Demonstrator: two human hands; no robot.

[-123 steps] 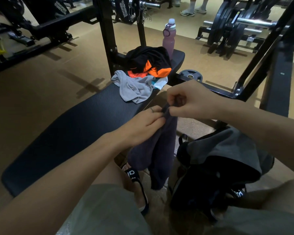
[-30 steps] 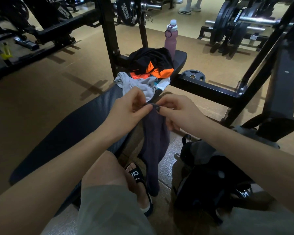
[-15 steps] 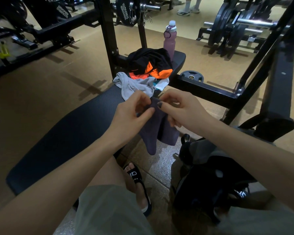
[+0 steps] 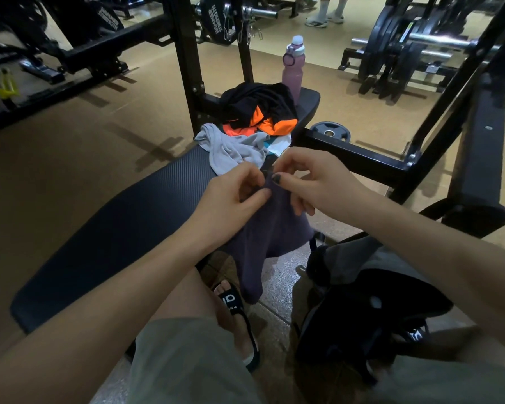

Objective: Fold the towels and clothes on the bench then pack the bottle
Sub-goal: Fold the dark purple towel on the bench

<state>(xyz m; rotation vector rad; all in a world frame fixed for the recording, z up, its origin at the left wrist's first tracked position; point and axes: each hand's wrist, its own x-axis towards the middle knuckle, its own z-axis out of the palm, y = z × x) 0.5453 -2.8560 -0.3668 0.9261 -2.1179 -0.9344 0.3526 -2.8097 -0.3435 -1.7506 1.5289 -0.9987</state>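
A dark purple towel (image 4: 270,228) hangs beside the black bench (image 4: 123,228), pinched at its top edge by my left hand (image 4: 233,196) and my right hand (image 4: 318,182), which meet close together. Farther along the bench lie a crumpled grey cloth (image 4: 233,150), a black and orange garment (image 4: 263,109) and a bit of white and teal fabric (image 4: 279,147). At the bench's far end a pink bottle (image 4: 292,68) with a white cap stands upright.
An open dark bag (image 4: 362,290) sits on the floor at my right knee. Black rack posts (image 4: 187,62) and a crossbar (image 4: 353,156) flank the bench, with a weight plate (image 4: 330,131) on the floor. Another person's feet (image 4: 324,18) show far back.
The towel has been gathered up: a long hanging strip a second ago, it is now bunched wider and shorter under my hands, which stay pinched together.
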